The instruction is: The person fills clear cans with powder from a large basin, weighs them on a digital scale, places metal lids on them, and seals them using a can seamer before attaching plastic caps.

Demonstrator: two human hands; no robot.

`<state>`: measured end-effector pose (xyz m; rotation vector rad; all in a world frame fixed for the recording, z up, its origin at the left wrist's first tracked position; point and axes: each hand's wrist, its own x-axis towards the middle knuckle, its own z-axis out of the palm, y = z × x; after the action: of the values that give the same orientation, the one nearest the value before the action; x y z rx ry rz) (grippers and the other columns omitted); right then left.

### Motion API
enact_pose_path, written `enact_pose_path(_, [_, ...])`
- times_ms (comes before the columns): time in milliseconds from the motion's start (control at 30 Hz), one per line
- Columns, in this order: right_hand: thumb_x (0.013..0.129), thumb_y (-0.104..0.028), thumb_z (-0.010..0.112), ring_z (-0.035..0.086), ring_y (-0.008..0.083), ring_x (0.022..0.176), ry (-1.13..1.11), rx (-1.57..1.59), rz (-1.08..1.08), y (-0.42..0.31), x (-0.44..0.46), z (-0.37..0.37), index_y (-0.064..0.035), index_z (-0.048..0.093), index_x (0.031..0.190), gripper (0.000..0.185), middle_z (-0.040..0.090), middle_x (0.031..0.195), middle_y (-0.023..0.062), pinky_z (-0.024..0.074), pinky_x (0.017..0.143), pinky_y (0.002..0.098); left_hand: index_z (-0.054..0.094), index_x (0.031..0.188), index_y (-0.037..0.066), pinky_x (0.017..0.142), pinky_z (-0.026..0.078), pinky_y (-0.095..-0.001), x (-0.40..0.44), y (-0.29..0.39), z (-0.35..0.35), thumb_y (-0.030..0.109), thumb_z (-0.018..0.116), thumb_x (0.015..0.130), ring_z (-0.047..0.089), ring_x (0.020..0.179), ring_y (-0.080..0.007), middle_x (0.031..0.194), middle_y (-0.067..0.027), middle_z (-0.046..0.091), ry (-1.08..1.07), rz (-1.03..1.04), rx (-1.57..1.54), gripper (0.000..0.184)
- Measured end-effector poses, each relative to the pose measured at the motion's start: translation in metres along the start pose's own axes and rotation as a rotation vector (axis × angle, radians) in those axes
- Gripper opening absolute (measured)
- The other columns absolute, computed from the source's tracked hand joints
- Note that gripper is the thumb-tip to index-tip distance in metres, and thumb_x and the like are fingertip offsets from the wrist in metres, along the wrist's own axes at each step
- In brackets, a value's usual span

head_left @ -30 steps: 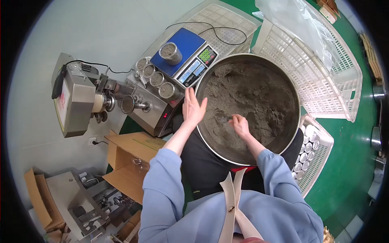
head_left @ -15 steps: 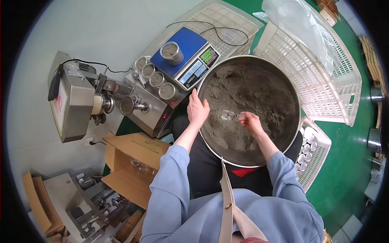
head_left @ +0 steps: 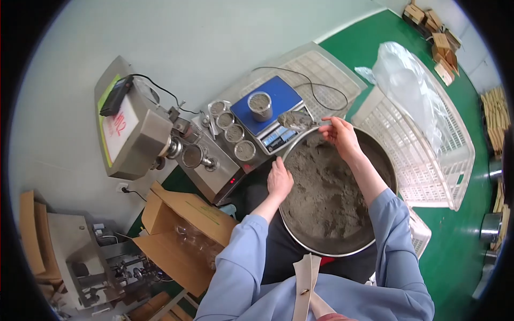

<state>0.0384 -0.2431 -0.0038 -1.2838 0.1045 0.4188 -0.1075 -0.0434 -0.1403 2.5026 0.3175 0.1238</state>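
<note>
My right hand [head_left: 341, 137] grips the handle of a clear scoop [head_left: 295, 121] heaped with grey-brown powder, held above the display side of the blue-topped scale [head_left: 274, 102]. On the scale stands a clear jar of powder [head_left: 260, 106]. My left hand [head_left: 280, 181] rests at the left rim of the large round metal basin [head_left: 390, 160], its fingers bent around the edge. Loose powder [head_left: 329, 198] fills much of the basin. Several filled jars [head_left: 244, 151] stand in a row left of the scale.
A metal machine [head_left: 140, 128] with a round plate stands at the left. Below it is an open cardboard box [head_left: 187, 235] holding clear jars. White plastic crates [head_left: 409, 144], one with a plastic bag, are at the right.
The scoop has come up out of the powder, loaded, and moved over to the scale with my right hand. My left hand has closed on the basin rim. The view has shifted.
</note>
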Motion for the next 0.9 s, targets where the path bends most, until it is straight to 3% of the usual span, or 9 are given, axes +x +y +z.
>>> enact_pose_path(133, [0.107,-0.026,0.052,0.066,0.0115,0.076,0.019,-0.108,-0.087,-0.020,0.047,0.057,-0.0005,0.066,0.124,0.034,0.077,0.093,0.0100,0.0560,0.074,0.0274,0.040,0.141,-0.005,0.086,0.056,-0.0545,0.000,-0.003,0.001,0.010,0.068,0.088,0.066,0.100,-0.0484,0.117,-0.0298,0.058,0.026,0.020,0.008,0.062])
enact_pose_path(267, [0.108,-0.026,0.050,0.073,0.0174,0.080,0.084,-0.465,-0.293,-0.023,0.076,0.104,-0.0006,0.069,0.123,0.035,0.080,0.091,0.0121,0.0584,0.075,0.0333,0.040,0.142,-0.007,0.086,0.057,-0.0532,0.000,-0.002,-0.001,0.013,0.070,0.087,0.067,0.101,-0.0463,0.118,-0.0294,0.058,-0.001,0.011,0.020,0.066])
enact_pose_path(367, [0.106,-0.025,0.057,0.076,0.0324,0.079,0.077,-0.813,-0.657,-0.006,0.091,0.128,-0.0035,0.069,0.121,0.029,0.078,0.090,0.0164,0.0590,0.074,0.0406,0.038,0.144,-0.006,0.091,0.056,-0.0529,0.000,0.001,-0.004,0.015,0.070,0.089,0.065,0.106,-0.0453,0.122,-0.0290,0.057,-0.052,-0.024,0.035,0.067])
enact_pose_path(400, [0.101,-0.017,0.059,0.073,0.0354,0.079,0.063,-0.970,-0.814,-0.001,0.090,0.135,-0.0028,0.068,0.113,0.020,0.075,0.083,0.0160,0.0574,0.072,0.0443,0.037,0.145,-0.006,0.092,0.055,-0.0528,0.001,0.002,-0.005,0.016,0.070,0.089,0.065,0.108,-0.0451,0.122,-0.0289,0.057,-0.058,-0.031,0.038,0.068])
enact_pose_path(500, [0.088,-0.007,0.063,0.067,0.0309,0.077,-0.134,-1.272,-1.225,0.001,0.081,0.139,-0.0053,0.062,0.100,0.013,0.065,0.073,0.0116,0.0524,0.069,0.0449,0.036,0.145,-0.006,0.094,0.054,-0.0525,0.000,0.002,-0.007,0.016,0.069,0.090,0.064,0.111,-0.0444,0.125,-0.0286,0.055,-0.074,-0.050,0.047,0.068])
enact_pose_path(600, [0.090,-0.002,0.064,0.068,0.0326,0.080,-0.112,-1.310,-1.213,-0.006,0.061,0.130,-0.0029,0.065,0.118,0.028,0.070,0.083,0.0139,0.0555,0.073,0.0444,0.036,0.146,-0.005,0.095,0.054,-0.0520,0.001,0.003,-0.004,0.017,0.069,0.090,0.064,0.111,-0.0442,0.125,-0.0282,0.055,-0.073,-0.050,0.053,0.068])
enact_pose_path(633, [0.087,-0.004,0.065,0.066,0.0298,0.076,-0.037,-1.215,-1.293,-0.011,0.053,0.127,-0.0049,0.065,0.108,0.022,0.067,0.078,0.0096,0.0526,0.068,0.0426,0.036,0.146,-0.004,0.095,0.054,-0.0518,0.001,0.003,-0.004,0.017,0.070,0.090,0.064,0.111,-0.0442,0.124,-0.0280,0.055,-0.069,-0.046,0.054,0.068])
enact_pose_path(733, [0.089,0.002,0.067,0.069,0.0322,0.079,0.069,-1.078,-1.248,-0.029,0.007,0.095,-0.0028,0.067,0.118,0.030,0.071,0.085,0.0140,0.0551,0.069,0.0430,0.037,0.144,-0.003,0.093,0.054,-0.0517,-0.001,0.002,-0.004,0.016,0.070,0.090,0.064,0.110,-0.0443,0.122,-0.0274,0.056,-0.061,-0.045,0.045,0.066])
enact_pose_path(900, [0.094,0.001,0.066,0.067,0.0347,0.070,0.106,-1.069,-0.924,0.000,-0.111,-0.009,-0.0023,0.069,0.110,0.017,0.068,0.079,0.0153,0.0536,0.065,0.0437,0.038,0.138,-0.001,0.093,0.056,-0.0500,-0.001,0.007,-0.010,0.011,0.073,0.088,0.065,0.110,-0.0433,0.120,-0.0263,0.057,-0.060,-0.066,0.033,0.063])
